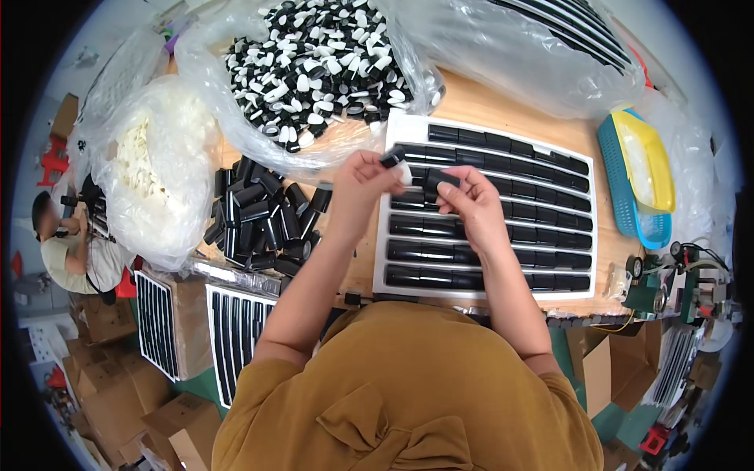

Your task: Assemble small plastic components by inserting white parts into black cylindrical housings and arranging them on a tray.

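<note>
My left hand (366,187) pinches a small black-and-white plastic piece (393,157) over the left part of a white tray (491,295). Close beside it, my right hand (476,206) grips a short black plastic tube (440,182) between thumb and fingers. A gap shows between the two held parts. Beneath my hands, rows of glossy black tubes (437,251) fill much of the tray. Left of my left forearm lies a loose heap of black tubes (255,208). Beyond it, a clear plastic bag spills a pile of black and white pieces (322,71).
A bag of cream-coloured pieces (145,169) stands at the left. Blue and yellow baskets (611,169) sit right of the tray, with a green metal device (648,297) nearer me. Another filled tray (229,337) leans below the table edge. A person (69,243) works far left.
</note>
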Demonstrator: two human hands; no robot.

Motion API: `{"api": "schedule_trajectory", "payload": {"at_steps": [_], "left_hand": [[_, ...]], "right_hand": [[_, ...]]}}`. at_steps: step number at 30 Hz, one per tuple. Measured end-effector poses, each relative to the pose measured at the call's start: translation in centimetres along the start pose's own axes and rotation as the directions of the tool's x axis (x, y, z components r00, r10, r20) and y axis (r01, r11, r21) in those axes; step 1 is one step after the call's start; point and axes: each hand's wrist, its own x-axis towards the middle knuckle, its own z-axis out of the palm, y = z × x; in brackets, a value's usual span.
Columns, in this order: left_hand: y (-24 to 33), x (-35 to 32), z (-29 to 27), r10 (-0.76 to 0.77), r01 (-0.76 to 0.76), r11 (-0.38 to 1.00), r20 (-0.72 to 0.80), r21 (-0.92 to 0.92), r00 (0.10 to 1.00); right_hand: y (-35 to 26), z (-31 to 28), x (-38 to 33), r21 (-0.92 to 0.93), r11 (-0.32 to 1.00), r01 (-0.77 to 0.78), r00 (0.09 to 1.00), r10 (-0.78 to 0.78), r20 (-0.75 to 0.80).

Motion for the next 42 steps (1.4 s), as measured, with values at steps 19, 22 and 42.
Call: {"api": "schedule_trajectory", "payload": {"at_steps": [19, 22, 42], "left_hand": [[-0.7, -5.8, 1.9, -0.077, 0.055, 0.967, -0.079, -0.250, 0.994], [0.1, -6.2, 1.9, -0.065, 0.057, 0.986, -0.048, -0.160, 0.997], [2.0, -7.3, 1.7, -0.089, 0.093, 0.996, 0.156, -0.017, 0.984]], "right_hand": [[-1.0, 1.9, -4.2, -0.054, 0.995, 0.087, 0.996, -0.086, 0.017], [-0.9, 1.7, -4.4, -0.078, 0.992, 0.095, 0.995, -0.093, 0.021], [-3.1, 1.5, -5.9, -0.176, 0.982, 0.075, 0.986, -0.046, 0.162]]}}
